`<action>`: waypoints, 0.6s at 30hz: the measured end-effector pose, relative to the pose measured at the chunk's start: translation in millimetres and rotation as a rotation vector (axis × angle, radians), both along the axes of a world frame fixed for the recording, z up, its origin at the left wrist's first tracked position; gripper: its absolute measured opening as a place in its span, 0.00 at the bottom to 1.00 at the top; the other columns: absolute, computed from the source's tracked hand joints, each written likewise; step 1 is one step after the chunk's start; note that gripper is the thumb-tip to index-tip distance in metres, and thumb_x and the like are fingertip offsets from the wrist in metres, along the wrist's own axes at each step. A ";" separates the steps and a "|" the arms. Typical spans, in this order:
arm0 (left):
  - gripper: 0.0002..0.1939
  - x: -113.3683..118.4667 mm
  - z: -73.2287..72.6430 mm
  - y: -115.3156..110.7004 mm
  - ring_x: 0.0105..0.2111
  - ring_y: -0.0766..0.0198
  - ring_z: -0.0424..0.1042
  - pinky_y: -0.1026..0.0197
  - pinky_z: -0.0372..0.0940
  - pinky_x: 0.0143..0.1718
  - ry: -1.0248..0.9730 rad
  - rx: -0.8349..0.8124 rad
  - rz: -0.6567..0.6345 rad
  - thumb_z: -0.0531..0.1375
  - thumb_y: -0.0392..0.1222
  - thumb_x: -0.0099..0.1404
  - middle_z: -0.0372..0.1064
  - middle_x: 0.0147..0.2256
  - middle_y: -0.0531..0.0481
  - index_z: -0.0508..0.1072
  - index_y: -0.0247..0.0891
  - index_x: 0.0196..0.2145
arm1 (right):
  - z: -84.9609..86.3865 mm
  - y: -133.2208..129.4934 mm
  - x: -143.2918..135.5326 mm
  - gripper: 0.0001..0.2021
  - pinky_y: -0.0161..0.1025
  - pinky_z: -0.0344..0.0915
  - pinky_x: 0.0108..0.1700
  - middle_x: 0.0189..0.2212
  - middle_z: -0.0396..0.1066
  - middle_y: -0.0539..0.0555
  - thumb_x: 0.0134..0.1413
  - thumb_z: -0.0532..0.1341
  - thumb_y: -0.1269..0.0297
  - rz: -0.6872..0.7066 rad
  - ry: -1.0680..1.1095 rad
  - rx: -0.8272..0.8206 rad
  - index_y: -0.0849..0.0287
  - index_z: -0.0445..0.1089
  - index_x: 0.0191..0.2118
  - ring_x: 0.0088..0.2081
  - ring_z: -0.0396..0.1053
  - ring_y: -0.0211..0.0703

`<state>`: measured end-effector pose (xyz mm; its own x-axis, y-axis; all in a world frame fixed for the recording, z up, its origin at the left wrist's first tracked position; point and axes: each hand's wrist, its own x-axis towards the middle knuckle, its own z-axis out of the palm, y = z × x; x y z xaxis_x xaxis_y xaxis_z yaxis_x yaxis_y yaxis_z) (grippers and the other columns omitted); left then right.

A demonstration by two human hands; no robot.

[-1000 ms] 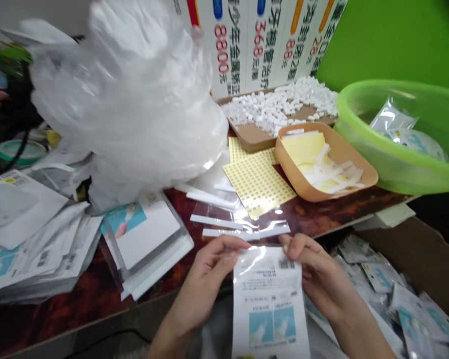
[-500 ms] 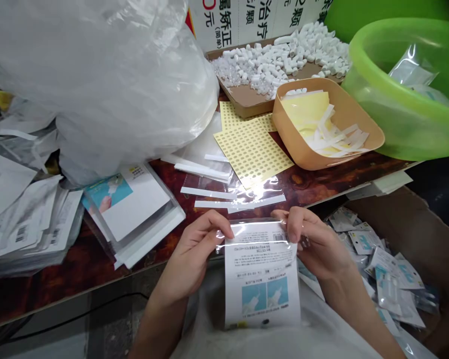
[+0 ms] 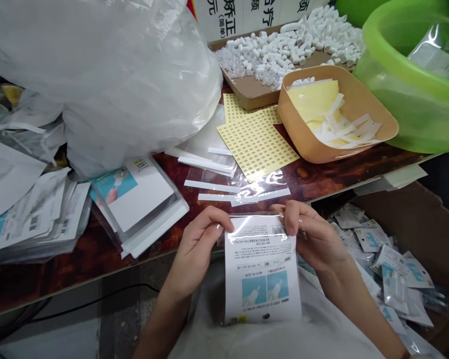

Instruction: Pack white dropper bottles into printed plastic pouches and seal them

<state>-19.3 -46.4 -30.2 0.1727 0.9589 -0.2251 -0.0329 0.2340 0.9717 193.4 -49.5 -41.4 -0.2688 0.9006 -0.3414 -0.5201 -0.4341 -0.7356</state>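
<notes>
Between my hands is a clear plastic bag (image 3: 262, 269) with a printed white card inside, showing text, a barcode and two blue pictures. My left hand (image 3: 202, 239) pinches its upper left corner between thumb and finger. At the upper right corner, my right hand (image 3: 309, 234) grips it with curled fingers. The card's lower end hangs in front of my lap. Just beyond it on the table lie clear bags with white strips (image 3: 217, 188), partly under a yellow dotted sticker sheet (image 3: 260, 144).
Left are stacks of bagged cards (image 3: 145, 199) and loose cards (image 3: 41, 214) below a big white plastic bag (image 3: 134, 85). Behind stand a cardboard tray (image 3: 252, 97) of small white pieces, an orange bin (image 3: 303, 139) with paper strips and a green basin (image 3: 400, 99). Finished-looking packets (image 3: 392, 274) fill a box at right.
The view has shifted slightly, so the table things sit a little higher and further right. Both hands keep hold of the bag's top edge, which now looks flatter.
</notes>
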 end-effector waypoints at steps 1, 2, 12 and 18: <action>0.12 0.6 0.8 0.3 0.28 0.62 0.60 0.61 0.53 0.31 0.011 0.005 -0.002 0.55 0.36 0.67 0.66 0.29 0.55 0.74 0.47 0.28 | -1.0 -0.5 -0.3 0.11 0.36 0.45 0.27 0.19 0.55 0.47 0.47 0.63 0.69 -0.003 -0.002 0.005 0.55 0.67 0.17 0.24 0.51 0.37; 0.12 1.1 1.7 0.7 0.28 0.62 0.60 0.61 0.53 0.31 0.021 0.009 -0.003 0.55 0.36 0.67 0.65 0.28 0.55 0.74 0.47 0.28 | -1.8 -1.0 -0.5 0.11 0.36 0.45 0.26 0.19 0.55 0.47 0.47 0.63 0.69 -0.006 -0.006 0.011 0.55 0.67 0.17 0.24 0.51 0.37; 0.13 3.4 7.8 2.1 0.26 0.63 0.61 0.61 0.55 0.29 0.003 0.019 -0.036 0.52 0.44 0.68 0.65 0.26 0.54 0.73 0.43 0.28 | -4.4 -0.6 1.7 0.12 0.35 0.46 0.24 0.19 0.56 0.47 0.48 0.59 0.73 0.030 -0.024 0.059 0.56 0.68 0.18 0.23 0.50 0.35; 0.10 10.7 20.5 -2.1 0.21 0.70 0.57 0.69 0.53 0.22 0.125 -0.029 -0.040 0.65 0.44 0.61 0.59 0.22 0.59 0.66 0.43 0.28 | -2.6 4.3 5.1 0.10 0.33 0.45 0.20 0.19 0.56 0.46 0.48 0.62 0.69 0.062 0.004 0.119 0.57 0.70 0.18 0.20 0.52 0.32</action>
<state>-8.6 -48.5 -9.7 0.1796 0.9447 -0.2745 0.0980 0.2604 0.9605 198.5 -45.2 -44.0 -0.3261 0.9165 -0.2318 -0.4980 -0.3750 -0.7819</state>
